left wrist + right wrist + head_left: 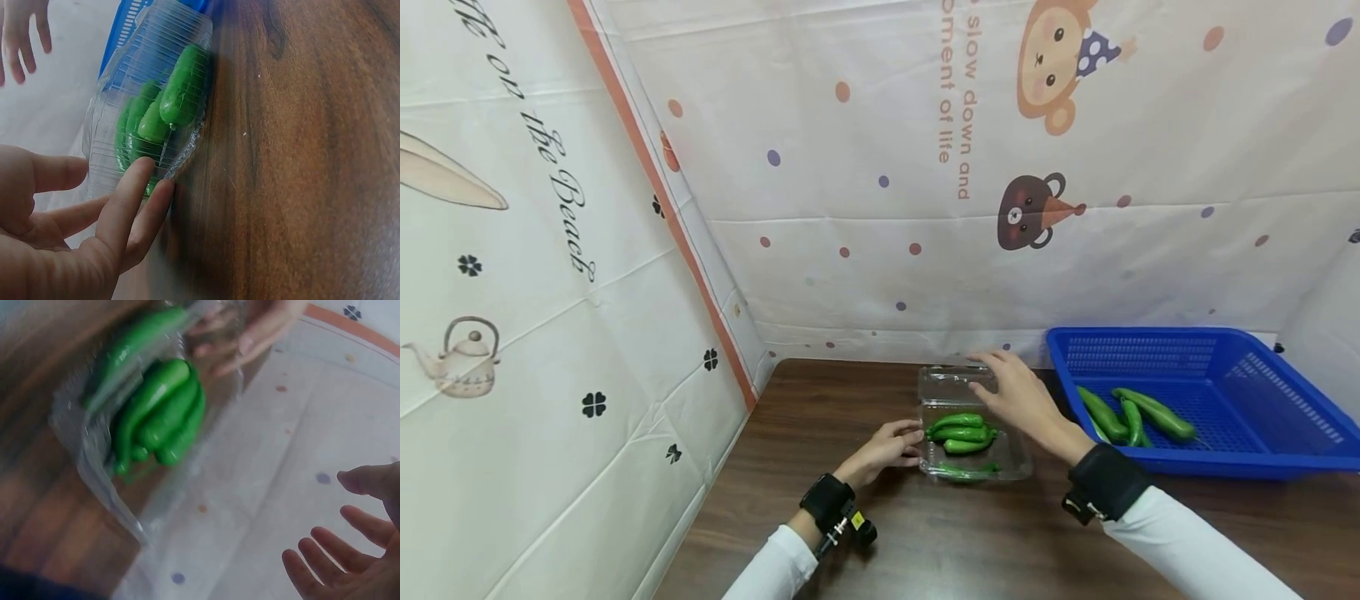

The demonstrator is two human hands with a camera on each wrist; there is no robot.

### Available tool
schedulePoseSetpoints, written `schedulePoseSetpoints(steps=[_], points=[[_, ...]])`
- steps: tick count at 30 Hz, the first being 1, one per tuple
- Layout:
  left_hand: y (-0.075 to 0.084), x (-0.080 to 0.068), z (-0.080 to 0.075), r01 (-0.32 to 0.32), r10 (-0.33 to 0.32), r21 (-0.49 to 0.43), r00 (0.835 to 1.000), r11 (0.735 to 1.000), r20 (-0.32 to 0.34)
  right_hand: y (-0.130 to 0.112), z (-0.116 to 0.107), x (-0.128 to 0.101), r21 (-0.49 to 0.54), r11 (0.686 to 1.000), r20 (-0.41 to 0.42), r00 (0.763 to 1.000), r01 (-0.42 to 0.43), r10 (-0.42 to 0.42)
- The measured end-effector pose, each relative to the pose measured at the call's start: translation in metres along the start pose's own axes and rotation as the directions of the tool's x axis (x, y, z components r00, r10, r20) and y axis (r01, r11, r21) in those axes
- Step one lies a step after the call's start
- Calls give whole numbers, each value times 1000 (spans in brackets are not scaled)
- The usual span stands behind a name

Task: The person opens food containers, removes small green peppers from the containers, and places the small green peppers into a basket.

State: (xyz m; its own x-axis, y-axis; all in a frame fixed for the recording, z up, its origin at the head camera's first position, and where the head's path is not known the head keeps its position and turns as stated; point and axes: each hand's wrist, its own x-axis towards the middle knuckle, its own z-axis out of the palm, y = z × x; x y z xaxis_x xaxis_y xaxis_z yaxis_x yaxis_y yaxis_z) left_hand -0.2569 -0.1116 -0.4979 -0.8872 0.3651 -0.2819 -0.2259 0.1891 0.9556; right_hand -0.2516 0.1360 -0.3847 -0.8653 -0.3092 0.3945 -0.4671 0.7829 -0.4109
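A clear plastic clamshell box [1017,465] sits on the table with its lid [943,385] folded back toward the wall. Several green peppers [961,433] lie inside it, one along the near side. My left hand [882,451] is at the box's left side, its extended fingers [128,199] touching the plastic wall. Above the lid and the box's right side, my right hand [1017,398] hovers with fingers spread and nothing in them; in the right wrist view this hand [356,550] appears apart from the box.
A blue plastic basket [1247,458] stands on the right, close to my right forearm, with several green peppers [1153,412] in its left part. The brown wooden table [925,542] meets a printed cloth wall [865,283] at the back and left.
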Motion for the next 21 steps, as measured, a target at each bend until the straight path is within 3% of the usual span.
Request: schedulePoseSetpoints(steps=[14,21], points=[[0,0,1,-6,6,-5,1000,1000,-10,17,51,-13,6,999,148,988,44,-44],[-1,0,1,10,-10,-16,1000,1000,-17,28,67,-24,-54,995,200,977,86,-74]])
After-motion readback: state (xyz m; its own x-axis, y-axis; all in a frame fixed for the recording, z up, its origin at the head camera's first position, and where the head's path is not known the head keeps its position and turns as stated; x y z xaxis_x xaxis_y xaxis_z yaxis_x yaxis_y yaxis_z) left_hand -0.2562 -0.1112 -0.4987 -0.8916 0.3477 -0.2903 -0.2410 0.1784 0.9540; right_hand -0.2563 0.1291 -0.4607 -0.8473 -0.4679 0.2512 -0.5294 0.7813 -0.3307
